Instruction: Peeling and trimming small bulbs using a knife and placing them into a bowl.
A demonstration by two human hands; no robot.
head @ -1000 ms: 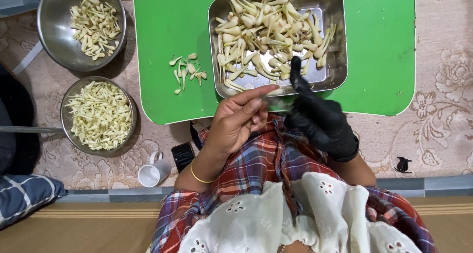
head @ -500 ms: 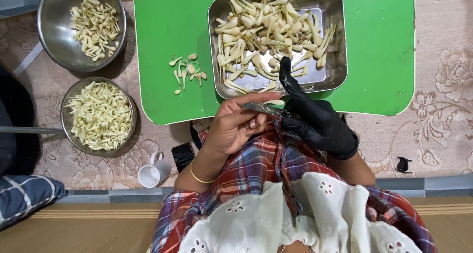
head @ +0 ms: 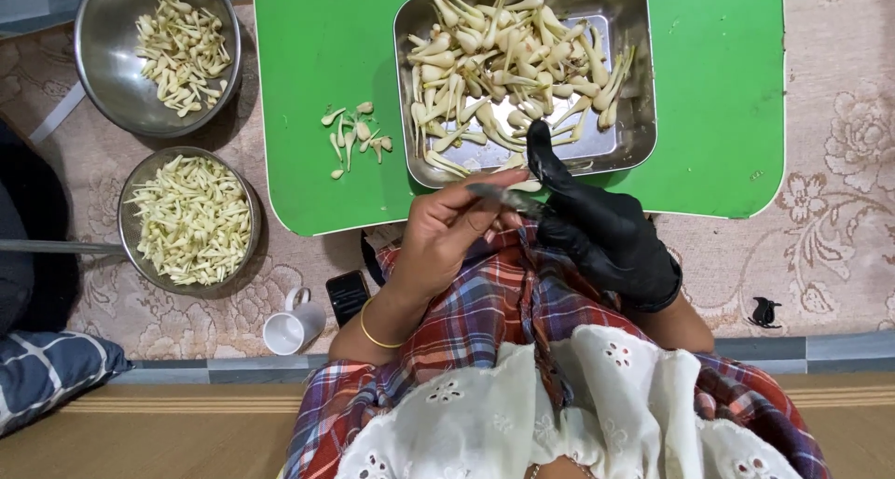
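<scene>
Below the near edge of the green board (head: 317,50), both hands meet over a plaid-covered lap. At about 8 o'clock from the meeting point sits the left hand (head: 447,232), bare, with a gold bangle on its wrist, palm turned partly up and fingers curled toward 2 o'clock. Its thumb and fingertips are pinched together on a slim pale stalk (head: 499,197). Opposite, toward 4 o'clock, the right hand (head: 601,232) wears a black glove; its forefinger stands straight up toward 12 o'clock, reaching the near rim of the steel tray (head: 634,69), while the other fingers fold inward against the stalk's right end. Whether those gloved fingers truly clamp the stalk I cannot tell.

That stalk lies nearly level, its long axis running from 9 o'clock to 3 o'clock, slightly lower at the right, just below the tray's near rim. More pale bulbed stalks fill the tray.

On the board, at 10 o'clock from the hands, lies a small heap of trimmings (head: 356,139). Farther toward 9 o'clock stand two round steel bowls: the lower bowl (head: 135,255) holds cut strips, the upper bowl (head: 93,88) looser pieces. A white cup (head: 289,328) and a dark phone (head: 347,297) rest on the patterned mat at 8 o'clock.
</scene>
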